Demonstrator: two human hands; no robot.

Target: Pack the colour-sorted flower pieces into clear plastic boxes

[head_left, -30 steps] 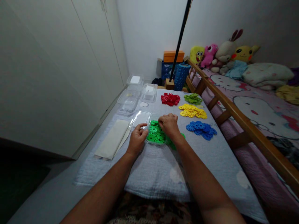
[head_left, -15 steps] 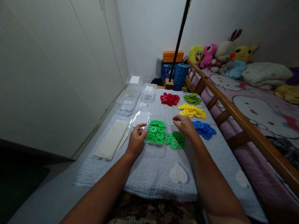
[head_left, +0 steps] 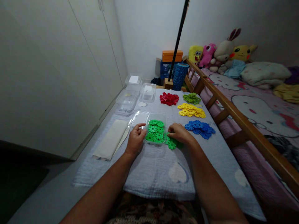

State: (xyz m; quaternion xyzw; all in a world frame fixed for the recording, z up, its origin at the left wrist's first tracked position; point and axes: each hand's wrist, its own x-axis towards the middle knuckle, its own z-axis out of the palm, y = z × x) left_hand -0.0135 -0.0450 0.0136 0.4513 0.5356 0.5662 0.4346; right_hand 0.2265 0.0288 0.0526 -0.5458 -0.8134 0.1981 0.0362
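A clear plastic container (head_left: 156, 144) stands on the cloth with a heap of green flower-shaped discs (head_left: 156, 129) inside. My left hand (head_left: 135, 137) is at its left wall, thumb and index finger apart, the fingertips against or very near the rim. To the right of the container, my right hand (head_left: 179, 133) reaches down over loose green discs (head_left: 172, 143) on the cloth. Its thumb and index finger are pinched together at the edge of a green disc, and the palm hides part of this small pile. The container's clear lid (head_left: 139, 117) lies behind my left hand.
Piles of blue (head_left: 200, 128), yellow (head_left: 191, 110), light green (head_left: 191, 98) and red discs (head_left: 169, 98) lie farther off. Several clear containers, one an open box (head_left: 126, 98), stand at the back left. Folded beige cloth (head_left: 111, 140) lies at left. A wooden bed rail (head_left: 233, 107) borders the right side.
My right hand has moved down and left from above the cloth to the loose green discs, and its fingers have closed there. My left hand has stayed beside the container.
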